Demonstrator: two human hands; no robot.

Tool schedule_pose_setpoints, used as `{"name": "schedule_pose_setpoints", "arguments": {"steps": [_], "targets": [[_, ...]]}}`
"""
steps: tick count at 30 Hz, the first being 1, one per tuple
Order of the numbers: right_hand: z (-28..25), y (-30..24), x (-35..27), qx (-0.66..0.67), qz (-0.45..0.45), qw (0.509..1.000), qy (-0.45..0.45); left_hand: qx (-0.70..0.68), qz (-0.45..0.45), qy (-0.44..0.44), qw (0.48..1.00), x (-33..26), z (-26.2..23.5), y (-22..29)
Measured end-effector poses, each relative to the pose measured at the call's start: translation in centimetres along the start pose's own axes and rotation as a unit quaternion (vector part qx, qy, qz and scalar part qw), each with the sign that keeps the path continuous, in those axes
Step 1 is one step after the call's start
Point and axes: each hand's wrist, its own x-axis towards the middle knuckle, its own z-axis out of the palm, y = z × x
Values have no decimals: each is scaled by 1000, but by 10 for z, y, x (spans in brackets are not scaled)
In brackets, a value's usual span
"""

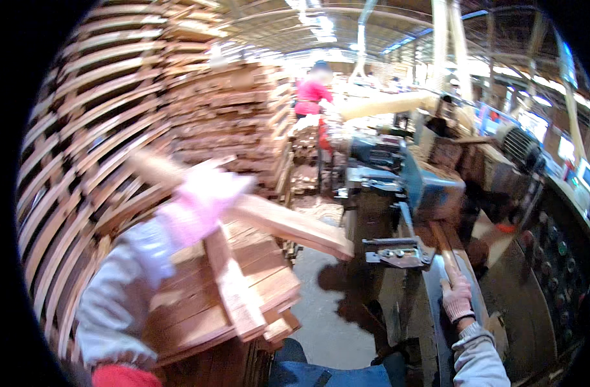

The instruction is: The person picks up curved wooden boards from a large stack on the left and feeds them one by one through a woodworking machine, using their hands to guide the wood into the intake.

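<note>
My left hand [201, 198], in a pink and white glove and smeared by motion, is closed around a wooden board [295, 227] above a stack of boards [192, 303]. The board slants across the view, its near end to the right over the floor gap. Beneath it, a shorter wooden piece [234, 284] lies across the stack. On the right, my right hand [457, 298], also gloved, is closed on the near end of a narrow wooden strip [444, 248]. The strip lies along the metal bed [435, 290] of a woodworking machine [430, 187], its far end running in under the blue housing.
A metal bracket [397, 253] juts from the machine's left side, near motors [375, 153]. Slatted timber piles [101, 97] rise at left, with stacked planks [224, 122] behind. A person in a red top [311, 93] stands farther off. A dark panel with buttons [562, 258] is at right.
</note>
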Motion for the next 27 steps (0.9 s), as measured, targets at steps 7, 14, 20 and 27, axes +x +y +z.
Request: {"name": "schedule_pose_setpoints", "arguments": {"steps": [7,14,20,27], "targets": [[-47,-183,-30,282,-100,944,-137,-63,249,20,966,109,-8,168],[-115,-104,-193,42,30,999,10,-95,132,215,963,97,16,43],[-151,-64,-303,-172,245,951,-72,45,-255,-150,954,-26,154,-172],[-78,-1,-166,-78,66,975,200,-27,-476,-188,859,-106,218,-226]]}}
